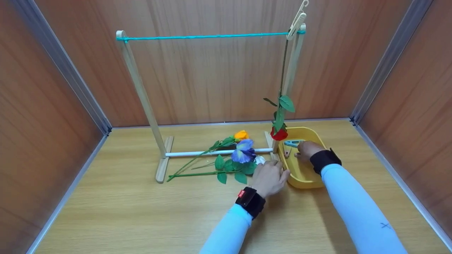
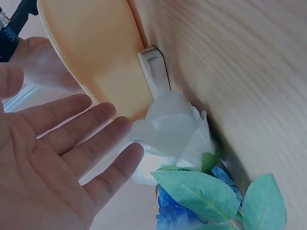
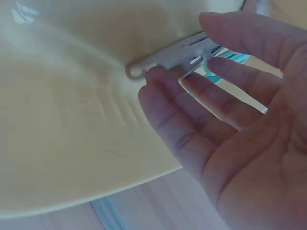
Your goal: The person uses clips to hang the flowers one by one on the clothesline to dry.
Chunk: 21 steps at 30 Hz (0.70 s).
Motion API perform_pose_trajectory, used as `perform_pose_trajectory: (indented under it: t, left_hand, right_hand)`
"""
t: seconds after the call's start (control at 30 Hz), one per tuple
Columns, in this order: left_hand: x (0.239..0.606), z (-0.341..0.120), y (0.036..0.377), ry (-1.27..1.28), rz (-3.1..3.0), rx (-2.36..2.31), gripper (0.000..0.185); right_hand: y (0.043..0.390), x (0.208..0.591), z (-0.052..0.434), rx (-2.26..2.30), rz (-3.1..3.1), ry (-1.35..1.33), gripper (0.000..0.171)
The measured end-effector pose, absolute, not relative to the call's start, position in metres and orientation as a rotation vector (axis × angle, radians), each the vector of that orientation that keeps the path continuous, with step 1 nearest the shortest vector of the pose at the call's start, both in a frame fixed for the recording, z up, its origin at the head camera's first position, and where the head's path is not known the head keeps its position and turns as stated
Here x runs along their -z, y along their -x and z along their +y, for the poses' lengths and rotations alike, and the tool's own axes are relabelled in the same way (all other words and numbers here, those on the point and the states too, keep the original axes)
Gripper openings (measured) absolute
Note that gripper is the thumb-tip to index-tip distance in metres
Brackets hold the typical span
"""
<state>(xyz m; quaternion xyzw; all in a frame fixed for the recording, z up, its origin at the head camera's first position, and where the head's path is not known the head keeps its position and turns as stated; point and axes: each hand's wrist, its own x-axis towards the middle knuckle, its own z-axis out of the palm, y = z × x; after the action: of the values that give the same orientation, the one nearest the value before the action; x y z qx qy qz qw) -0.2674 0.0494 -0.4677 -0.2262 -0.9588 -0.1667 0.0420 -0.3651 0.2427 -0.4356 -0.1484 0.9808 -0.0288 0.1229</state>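
Nearest the viewer, the left hand (image 1: 269,177) lies with fingers spread and relaxed against the near-left rim of the yellow tray (image 1: 300,183), just beside a white flower (image 2: 173,129). Inside the tray, the right hand (image 1: 306,150) has straight fingers touching a beige clothespin (image 3: 172,55), holding nothing. Left of the tray lie blue (image 1: 243,151) and orange flowers (image 1: 241,134). Beyond the tray, a red rose (image 1: 279,134) hangs from the wooden rack (image 1: 141,91).

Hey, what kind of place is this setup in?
Likely a staged test booth, not a home: plain wood-look walls close in a bare tabletop, with only a small drying rack, fake flowers and a yellow tray.
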Motion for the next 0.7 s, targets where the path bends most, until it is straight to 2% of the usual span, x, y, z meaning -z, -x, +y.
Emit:
perform_pose_trajectory:
  t: [0.53,0.7]
  left_hand:
    - [0.461,0.041,0.264,0.677,-2.868,0.528,0.054]
    - [0.461,0.032,0.261,0.723,-2.79,0.543,0.051]
  right_hand:
    - [0.357,0.429,0.242,0.102,2.791,0.363,0.022]
    - [0.364,0.419,0.243,0.154,2.732,0.404,0.029]
